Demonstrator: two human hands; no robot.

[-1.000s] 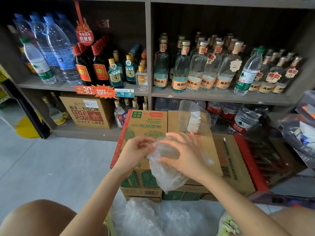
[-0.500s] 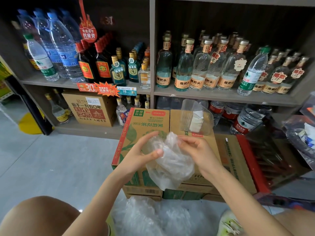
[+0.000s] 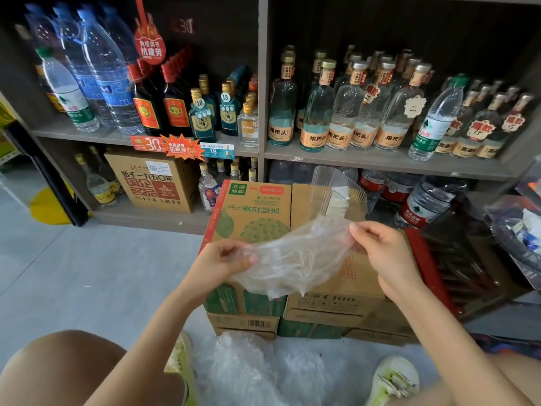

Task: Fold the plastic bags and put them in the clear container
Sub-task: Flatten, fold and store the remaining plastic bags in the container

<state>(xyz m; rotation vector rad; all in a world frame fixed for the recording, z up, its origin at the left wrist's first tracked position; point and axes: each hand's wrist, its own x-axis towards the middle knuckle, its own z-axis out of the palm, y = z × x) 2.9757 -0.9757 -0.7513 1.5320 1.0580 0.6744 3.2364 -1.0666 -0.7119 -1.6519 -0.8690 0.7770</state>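
A crinkled clear plastic bag (image 3: 295, 256) is stretched wide between my hands above the cardboard boxes. My left hand (image 3: 222, 260) pinches its left end and my right hand (image 3: 383, 250) pinches its right end. Behind the bag, on top of the boxes, stands the clear container (image 3: 336, 191) with folded white plastic inside. A heap of more clear plastic bags (image 3: 257, 367) lies on the floor between my feet.
Stacked cardboard boxes (image 3: 254, 212) stand in front of me, against a grey shelf unit (image 3: 263, 153) full of bottles. A red crate (image 3: 445, 259) sits to the right. My knees and light shoes (image 3: 392, 379) frame the floor heap.
The bag was bunched between my hands close together; my hands have moved apart and pulled it out flat and wide.
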